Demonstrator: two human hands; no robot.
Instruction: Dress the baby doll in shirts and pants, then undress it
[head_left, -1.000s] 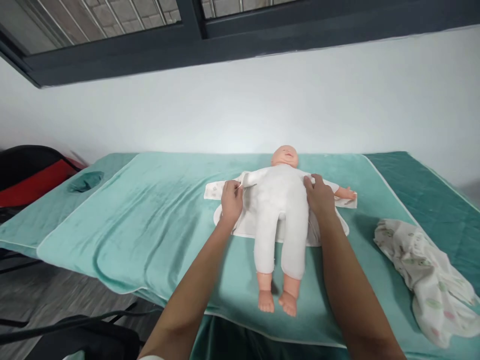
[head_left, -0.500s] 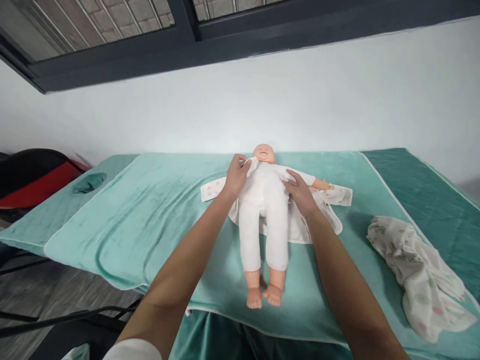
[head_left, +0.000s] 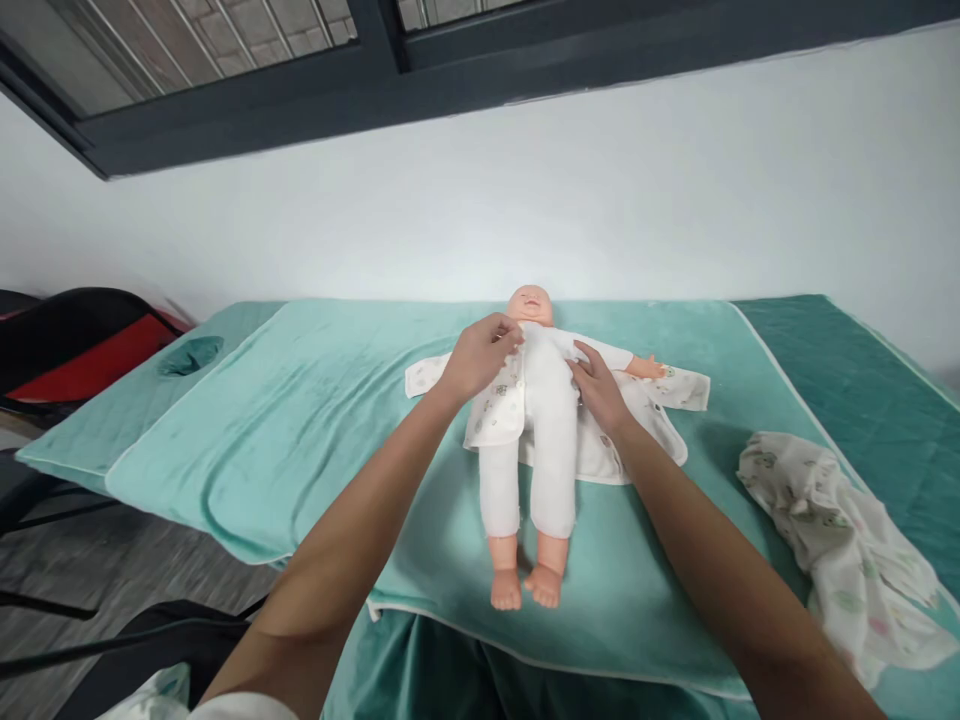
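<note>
A baby doll in white clothing lies on its back, feet toward me, on top of a spread white printed baby jacket. My left hand is closed at the doll's upper chest, pinching the upper edge of the jacket's left front panel. That panel lies across the doll's left-hand side in view and over its upper leg. My right hand rests against the other side of the doll's torso, its fingers stretched out and apart. Beneath it, the jacket's other front panel lies unfolded, with its sleeve under the doll's hand.
A crumpled white printed cloth garment lies to the right on the green bed cover. The bed has a face hole at its left end. Behind stands a white wall under a dark window frame.
My left hand has brought the jacket's left panel inward over the doll's body, and it now covers part of the torso. My right hand has hardly moved.
</note>
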